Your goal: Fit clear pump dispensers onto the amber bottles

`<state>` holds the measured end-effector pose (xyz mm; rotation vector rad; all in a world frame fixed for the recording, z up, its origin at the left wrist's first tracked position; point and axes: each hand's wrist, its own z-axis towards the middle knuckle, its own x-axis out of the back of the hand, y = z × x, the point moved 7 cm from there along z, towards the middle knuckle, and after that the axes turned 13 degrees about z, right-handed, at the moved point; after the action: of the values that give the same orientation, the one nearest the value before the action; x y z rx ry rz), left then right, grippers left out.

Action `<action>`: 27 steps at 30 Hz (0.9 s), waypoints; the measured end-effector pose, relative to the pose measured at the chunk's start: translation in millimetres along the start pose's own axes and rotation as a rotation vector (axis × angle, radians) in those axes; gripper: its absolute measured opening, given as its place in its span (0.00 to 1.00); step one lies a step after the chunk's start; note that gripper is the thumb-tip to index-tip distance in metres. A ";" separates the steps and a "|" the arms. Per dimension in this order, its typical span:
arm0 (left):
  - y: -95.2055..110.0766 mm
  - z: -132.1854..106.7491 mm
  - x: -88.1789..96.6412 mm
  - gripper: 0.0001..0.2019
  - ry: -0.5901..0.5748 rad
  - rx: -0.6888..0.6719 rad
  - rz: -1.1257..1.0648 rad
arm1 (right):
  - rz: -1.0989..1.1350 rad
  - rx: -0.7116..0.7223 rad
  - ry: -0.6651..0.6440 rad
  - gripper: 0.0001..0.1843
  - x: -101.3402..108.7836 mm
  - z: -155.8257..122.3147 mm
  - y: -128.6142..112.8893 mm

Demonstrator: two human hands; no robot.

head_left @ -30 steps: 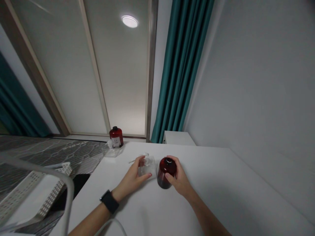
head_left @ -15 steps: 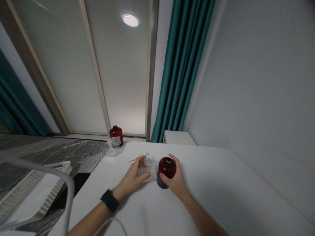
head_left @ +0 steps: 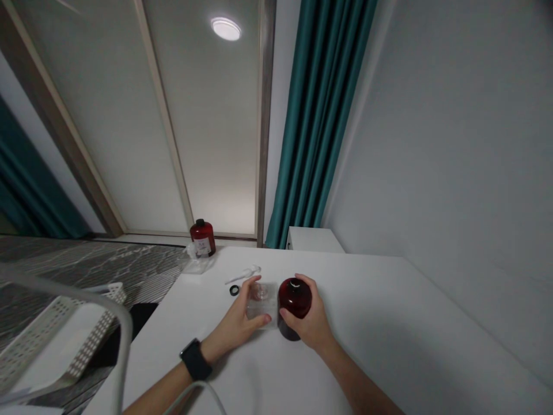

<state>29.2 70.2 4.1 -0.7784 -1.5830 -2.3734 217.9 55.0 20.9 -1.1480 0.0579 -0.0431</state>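
Observation:
My left hand (head_left: 239, 317) is wrapped round the side of a clear, squarish bottle (head_left: 262, 308) with a round neck, its thumb and fingers on the near and far sides. My right hand (head_left: 311, 317) grips a dark red, round-shouldered bottle (head_left: 294, 297) from its right side. This bottle stands upright on the white table, close beside the clear one. Beyond my left hand lie a white pump head (head_left: 248, 272) with its tube and a small black ring (head_left: 234, 290).
A second red bottle (head_left: 203, 239) with a white label and black cap stands at the table's (head_left: 367, 357) far left corner, behind another clear bottle (head_left: 195, 262). A white perforated basket (head_left: 47, 340) is at lower left. A pale curved bar (head_left: 123, 340) crosses the left foreground.
Both hands have shifted slightly toward me, the clear bottle and the dark red bottle with them. The black ring and pump head now show more fully beyond my left hand.

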 end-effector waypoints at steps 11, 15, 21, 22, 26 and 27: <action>0.1 2.9 15.4 0.37 0.075 -0.062 0.215 | -0.003 -0.001 0.071 0.38 -2.3 -3.6 1.9; -4.8 3.6 13.1 0.36 0.071 -0.060 0.234 | 0.036 -0.053 0.053 0.41 -2.0 -1.1 11.8; -5.9 4.8 14.4 0.35 0.089 -0.044 0.230 | 0.105 -0.104 -0.021 0.46 -5.0 2.7 17.5; -4.9 4.9 15.6 0.34 0.098 -0.041 0.227 | 0.113 -0.112 -0.030 0.46 -5.1 3.3 17.6; -0.2 5.1 21.2 0.34 0.148 -0.045 0.220 | 0.173 -0.125 -0.132 0.48 -3.3 7.6 12.7; 0.4 5.2 22.1 0.34 0.157 -0.047 0.219 | 0.190 -0.136 -0.183 0.48 -2.5 8.9 10.7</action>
<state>12.3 77.6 17.4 -0.7141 -1.3144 -2.2604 216.0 67.6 14.8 -1.2736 0.0074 0.2369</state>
